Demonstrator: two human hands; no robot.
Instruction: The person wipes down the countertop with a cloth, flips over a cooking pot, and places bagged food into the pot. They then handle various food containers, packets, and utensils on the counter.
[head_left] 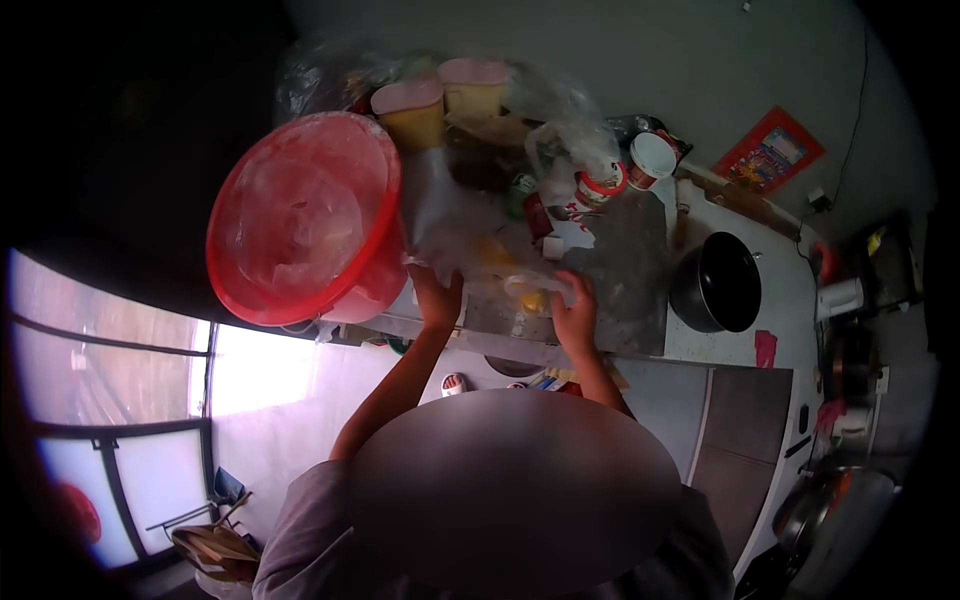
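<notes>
One clear plastic bag [485, 245], between left hand [437, 298] and right hand [574, 312], near the front edge of the counter [700, 345]. Right fingers slightly apart; left fingers at the film, any pinch by either hand impossible to tell. Stage, by judgement: midway, bag spread between hands, not laid aside; yellow item [534, 300] inside or beneath, cannot tell which

We've a thin, see-thru plastic bag [478, 232] stretched btwn our L hand [435, 300] & R hand [575, 315], its near edge at our fingers. It's crumpled, hazy, lying loosely over the front part of the bench [715, 345]. A sm. yellow item [533, 301] shows nr our R hand; we can't tell if it's in or under the bag.
</notes>
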